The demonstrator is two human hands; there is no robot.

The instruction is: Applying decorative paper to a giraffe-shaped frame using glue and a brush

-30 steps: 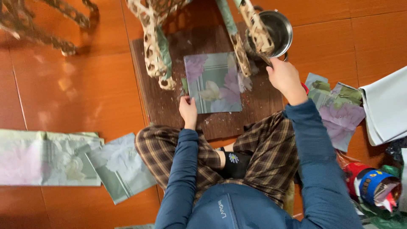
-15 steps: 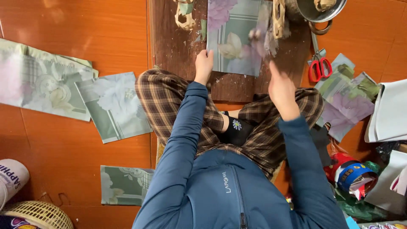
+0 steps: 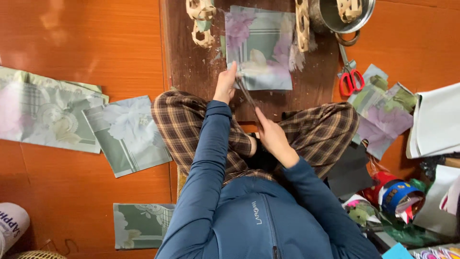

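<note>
The left hand [image 3: 224, 86] presses its fingers flat on the lower left corner of the floral paper sheet [image 3: 261, 48], which lies on the dark wooden board [image 3: 191, 62] just ahead of the fingers. The right hand [image 3: 270, 136] is closed around 1 thin dark tool [image 3: 247, 94]; its long axis runs diagonally from those fingers up toward the left fingertips, its tip at the sheet's near edge. Both arms are bent over the crossed legs. Red-handled scissors [image 3: 351, 79] lie well apart, right.
</note>
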